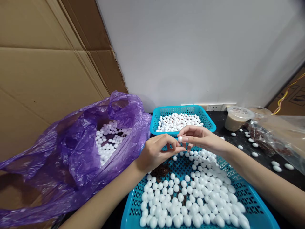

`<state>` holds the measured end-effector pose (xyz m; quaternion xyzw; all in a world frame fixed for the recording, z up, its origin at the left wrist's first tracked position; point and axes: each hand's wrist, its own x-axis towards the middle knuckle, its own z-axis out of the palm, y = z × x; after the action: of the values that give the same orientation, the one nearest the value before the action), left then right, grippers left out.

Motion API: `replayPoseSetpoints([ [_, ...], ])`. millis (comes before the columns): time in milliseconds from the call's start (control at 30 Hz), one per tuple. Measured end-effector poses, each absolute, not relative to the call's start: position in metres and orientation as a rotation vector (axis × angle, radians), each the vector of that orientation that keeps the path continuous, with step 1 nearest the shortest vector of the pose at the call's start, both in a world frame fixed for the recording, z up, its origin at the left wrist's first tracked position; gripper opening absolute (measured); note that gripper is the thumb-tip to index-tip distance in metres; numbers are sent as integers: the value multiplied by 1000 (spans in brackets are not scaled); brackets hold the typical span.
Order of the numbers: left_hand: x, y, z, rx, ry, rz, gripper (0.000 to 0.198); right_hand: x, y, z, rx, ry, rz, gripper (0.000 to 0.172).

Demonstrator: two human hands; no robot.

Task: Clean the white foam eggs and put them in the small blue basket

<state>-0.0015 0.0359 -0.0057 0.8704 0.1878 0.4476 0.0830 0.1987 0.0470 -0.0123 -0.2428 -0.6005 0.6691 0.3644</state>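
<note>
Over the near blue basket [258, 206] my two hands meet at the fingertips. A small white ball [180, 139] is pinched between the thumb and fingers of my right hand [200, 136]. My left hand [158, 148] is closed, its thumb and fingertips pressed together just beside the ball; anything held there is too small or hidden to name. Many white balls [175, 201] fill the near basket, along with a clump of reddish-brown bits [160, 171]. Beyond my hands, a second blue basket [211, 123] holds more white pieces, some with reddish-brown specks.
At left lies an open purple plastic bag [81, 152] with white balls inside, against cardboard [43, 70]. To the right are a lidded cup [234, 121], a clear bag of reddish-brown bits [264, 140] and loose white balls on the black table [219, 119]. A wall socket [214, 107] sits behind.
</note>
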Motion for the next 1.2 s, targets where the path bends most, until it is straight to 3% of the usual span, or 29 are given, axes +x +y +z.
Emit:
replayPoseSetpoints([
  [500, 0, 36, -2, 2629, 587, 1382, 19, 200, 48, -14, -619, -1617, 1730, 16],
  [1000, -4, 39, -7, 2785, 431, 1405, 36, 204, 46, -13, -533, -1618, 1885, 12],
  [1200, -3, 38, -6, 2770, 435, 1390, 30, 204, 46, -11, -555, -1627, 1875, 12],
])
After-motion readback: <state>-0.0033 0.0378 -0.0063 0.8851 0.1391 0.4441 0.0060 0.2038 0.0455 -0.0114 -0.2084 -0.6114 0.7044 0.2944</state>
